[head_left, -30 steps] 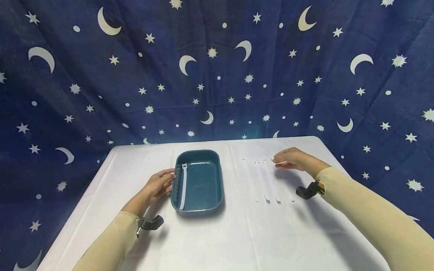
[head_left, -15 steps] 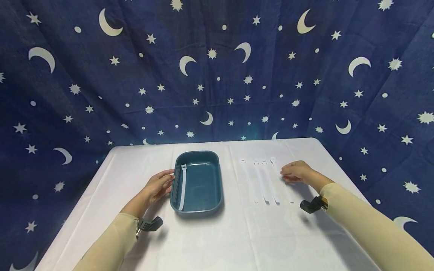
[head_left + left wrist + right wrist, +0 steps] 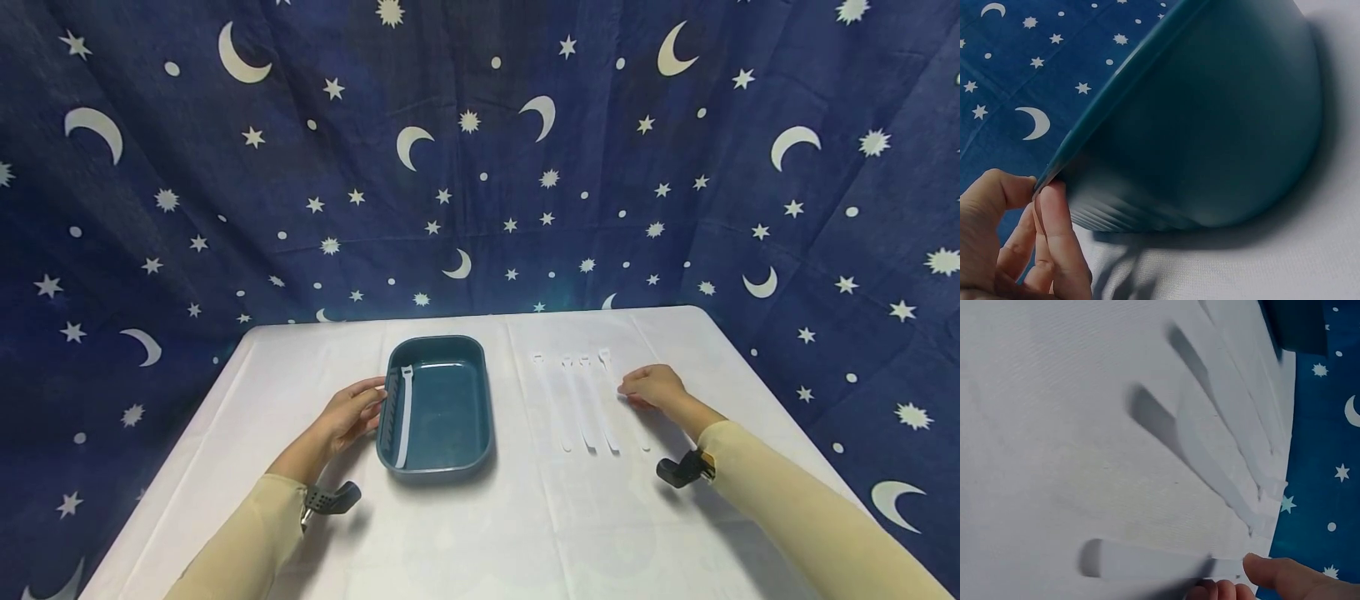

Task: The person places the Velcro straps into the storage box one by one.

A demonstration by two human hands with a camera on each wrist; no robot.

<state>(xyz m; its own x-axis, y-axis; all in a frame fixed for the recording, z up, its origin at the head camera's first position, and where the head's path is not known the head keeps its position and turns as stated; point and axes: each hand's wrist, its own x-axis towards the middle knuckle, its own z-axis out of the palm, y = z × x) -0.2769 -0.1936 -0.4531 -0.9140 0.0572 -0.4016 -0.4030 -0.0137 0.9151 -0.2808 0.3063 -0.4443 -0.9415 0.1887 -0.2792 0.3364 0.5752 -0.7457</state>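
With its thumb and fingers, my left hand [image 3: 348,417] pinches the left rim of a dark teal plastic tub [image 3: 491,421]. Inside the tub, along its left side, lies a white strap [image 3: 406,417] with a slotted head. To the right, my right hand [image 3: 654,387] pinches the rightmost white cable strap [image 3: 1147,560] on the table, a little below its slotted head. The right wrist view shows the strap's free end stretching flat away from the thumb and fingertips. My palm hides nothing of the head end in the head view.
Several more white straps [image 3: 577,408] lie side by side left of my right hand, some with tips curling up. A white cloth covers the table [image 3: 465,533]. Behind it hangs a dark blue curtain [image 3: 480,217] with moons and stars.
My right hand has moved from the head of the rightmost strap down toward its middle, and its fingertips have closed together there. My left hand and the tub stay in place.
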